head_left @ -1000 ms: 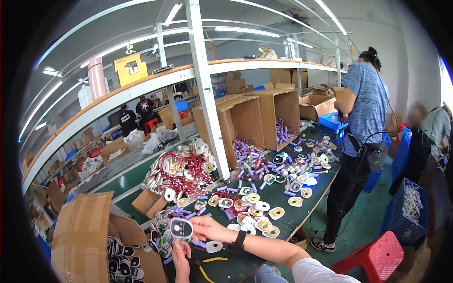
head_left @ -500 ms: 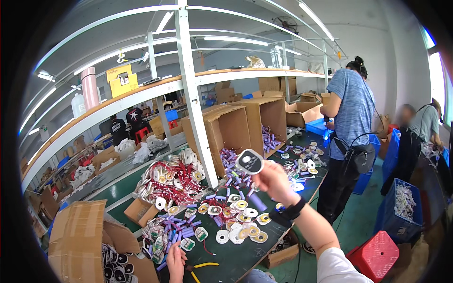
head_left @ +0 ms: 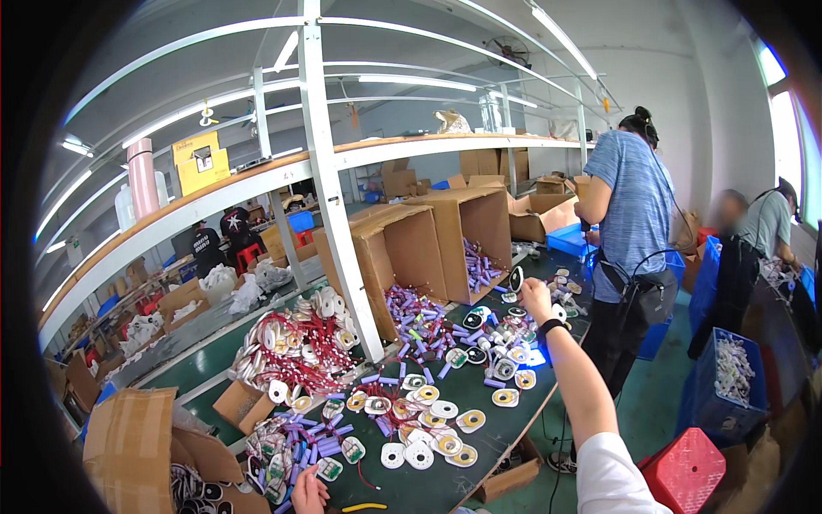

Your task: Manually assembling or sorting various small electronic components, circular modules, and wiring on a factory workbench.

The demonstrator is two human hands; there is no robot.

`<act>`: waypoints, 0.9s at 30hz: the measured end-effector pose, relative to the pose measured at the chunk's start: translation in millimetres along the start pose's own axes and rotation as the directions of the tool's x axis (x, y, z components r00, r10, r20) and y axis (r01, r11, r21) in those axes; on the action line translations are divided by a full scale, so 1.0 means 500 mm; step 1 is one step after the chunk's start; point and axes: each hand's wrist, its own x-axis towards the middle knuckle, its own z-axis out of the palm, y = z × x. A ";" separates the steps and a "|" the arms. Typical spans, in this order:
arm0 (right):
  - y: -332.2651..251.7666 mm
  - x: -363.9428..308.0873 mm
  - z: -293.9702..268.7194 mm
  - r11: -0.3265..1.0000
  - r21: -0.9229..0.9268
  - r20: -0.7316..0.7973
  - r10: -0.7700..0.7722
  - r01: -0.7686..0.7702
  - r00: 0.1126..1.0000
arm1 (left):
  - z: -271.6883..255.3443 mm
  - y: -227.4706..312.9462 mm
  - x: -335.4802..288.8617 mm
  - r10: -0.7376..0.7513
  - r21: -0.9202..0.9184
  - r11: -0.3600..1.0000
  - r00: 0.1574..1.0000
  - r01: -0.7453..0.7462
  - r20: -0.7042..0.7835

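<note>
My right hand [head_left: 537, 300] reaches out over the far right part of the bench, its fingers pinching a white-rimmed oval casing with a black face [head_left: 515, 278], tilted nearly edge-on. Beneath it lie scattered white and black casings [head_left: 505, 369] among purple cylindrical batteries. My left hand [head_left: 308, 493] is low at the near edge with loosely curled fingers, and nothing shows in it. Beside it is a heap of purple batteries [head_left: 326, 446] and green circuit boards [head_left: 329, 469]. A yellow-handled tool [head_left: 365, 507] is cut off by the lower edge.
Cartons on their sides [head_left: 411, 257] hold batteries behind the bench. A white shelf post [head_left: 330, 188] rises beside a pile of red-wired white parts [head_left: 287, 343]. An open carton [head_left: 128, 454] stands near left. A person in blue [head_left: 635, 206] works at right, near a red stool [head_left: 685, 471].
My right hand has carried the casing away from me, farther over the bench, and turned it nearly edge-on. My left hand has shifted slightly down and left. The whole view has shifted a little.
</note>
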 end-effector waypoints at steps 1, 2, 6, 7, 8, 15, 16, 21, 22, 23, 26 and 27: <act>0.068 0.018 0.010 0.999 -0.048 -0.034 -0.005 0.003 0.999 | 0.010 -0.007 0.009 0.007 -0.016 1.000 0.999 -0.006 0.035; 0.106 0.024 0.025 0.994 -0.047 0.020 0.096 -0.095 0.995 | 0.015 -0.010 0.012 0.010 -0.018 1.000 0.999 -0.009 0.040; 0.133 -0.018 0.091 0.984 -0.159 0.047 0.087 -0.078 0.995 | 0.014 -0.011 0.015 -0.027 0.002 1.000 0.998 0.027 0.050; 0.112 -0.038 0.108 0.977 -0.213 0.134 0.055 -0.025 0.989 | 0.012 -0.004 0.008 -0.041 -0.016 0.999 0.999 0.041 0.016; 0.088 -0.060 0.118 0.973 -0.224 0.182 -0.010 0.051 0.983 | 0.014 0.004 0.002 -0.054 -0.038 0.998 0.999 0.053 -0.009; -0.203 -0.303 0.242 0.882 0.432 0.522 -0.415 0.188 0.745 | 0.001 -0.005 0.006 -0.129 0.008 0.992 0.992 0.129 -0.017; -0.245 -0.345 0.271 0.859 0.509 0.595 -0.400 0.058 0.697 | -0.004 -0.019 0.014 -0.129 0.013 0.992 0.991 0.129 0.032; -0.403 -0.525 0.317 0.653 0.705 0.680 -0.512 -0.277 0.525 | -0.002 -0.088 0.028 -0.010 -0.133 0.991 0.999 0.014 0.037; -0.427 -0.555 0.331 0.696 0.640 0.740 -0.444 -0.325 0.506 | -0.011 -0.086 0.024 -0.013 -0.125 0.992 1.000 0.016 0.028; -0.416 -0.582 0.363 0.669 0.657 0.721 -0.425 -0.346 0.547 | 0.004 -0.072 0.018 -0.008 -0.189 0.982 0.999 0.015 0.039; -0.392 -0.620 0.403 0.680 0.623 0.743 -0.360 -0.386 0.565 | 0.059 0.081 -0.039 -0.163 -0.242 0.957 0.987 0.161 0.009; -0.391 -0.627 0.402 0.720 0.570 0.776 -0.313 -0.396 0.547 | 0.069 0.124 -0.051 -0.311 -0.241 0.924 0.950 0.296 -0.028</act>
